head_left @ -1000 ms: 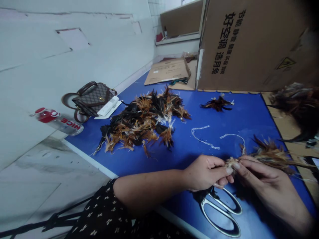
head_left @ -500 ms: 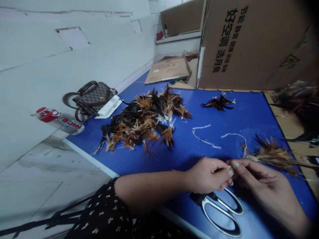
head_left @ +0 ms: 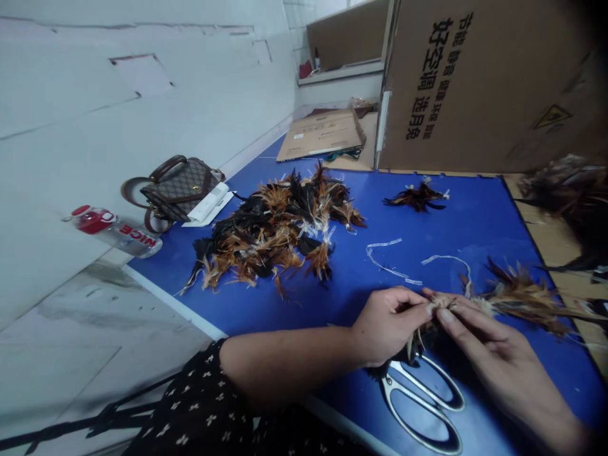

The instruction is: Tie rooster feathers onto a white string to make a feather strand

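Has just re-exposed the feather bunch (head_left: 441,301), pinched in closed fingers (head_left: 446,318) of left hand (head_left: 387,326) and right hand (head_left: 498,354), apparently still being worked

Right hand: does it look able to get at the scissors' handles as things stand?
Likely yes: the scissors' handles lie uncovered on the blue table, close by the right hand. It is pinching a feather bundle, though, and would need to let go first.
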Demonstrator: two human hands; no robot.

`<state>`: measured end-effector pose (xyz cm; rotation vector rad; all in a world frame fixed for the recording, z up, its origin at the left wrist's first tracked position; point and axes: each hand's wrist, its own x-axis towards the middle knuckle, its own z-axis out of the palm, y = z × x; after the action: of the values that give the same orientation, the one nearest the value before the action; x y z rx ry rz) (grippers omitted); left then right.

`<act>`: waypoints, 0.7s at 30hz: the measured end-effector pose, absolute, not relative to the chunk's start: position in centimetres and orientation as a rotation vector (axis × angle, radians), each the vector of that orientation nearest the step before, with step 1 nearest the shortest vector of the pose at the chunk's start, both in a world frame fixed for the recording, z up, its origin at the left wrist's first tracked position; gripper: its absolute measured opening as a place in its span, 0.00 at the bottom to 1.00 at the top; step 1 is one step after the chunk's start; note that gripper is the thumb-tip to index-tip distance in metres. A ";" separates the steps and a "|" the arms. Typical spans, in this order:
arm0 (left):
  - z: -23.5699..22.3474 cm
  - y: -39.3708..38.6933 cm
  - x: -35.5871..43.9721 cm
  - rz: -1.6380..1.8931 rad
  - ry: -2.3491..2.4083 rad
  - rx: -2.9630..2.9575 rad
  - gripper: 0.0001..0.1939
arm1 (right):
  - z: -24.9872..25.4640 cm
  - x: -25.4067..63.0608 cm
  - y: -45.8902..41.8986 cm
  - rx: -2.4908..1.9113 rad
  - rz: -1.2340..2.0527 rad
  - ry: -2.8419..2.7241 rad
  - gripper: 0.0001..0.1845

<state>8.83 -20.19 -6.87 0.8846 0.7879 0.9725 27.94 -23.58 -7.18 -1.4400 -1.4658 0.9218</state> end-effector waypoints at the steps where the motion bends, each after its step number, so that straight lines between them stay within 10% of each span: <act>1: -6.8 -20.2 8.8 0.995 0.815 0.927 0.30 | -7.3 27.9 -23.5 -1.425 0.917 -1.469 0.26; 9: -6.5 -19.9 8.0 0.954 1.007 1.208 0.12 | -8.6 29.1 -24.0 -1.570 0.974 -1.288 0.26; 21: -7.3 -19.9 8.8 0.897 0.800 0.944 0.30 | -8.9 29.1 -24.0 -1.493 1.182 -1.236 0.24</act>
<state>8.83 -19.87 -7.29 0.9440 0.7998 0.8969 29.13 -23.97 -8.92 -1.4928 -1.2359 1.1819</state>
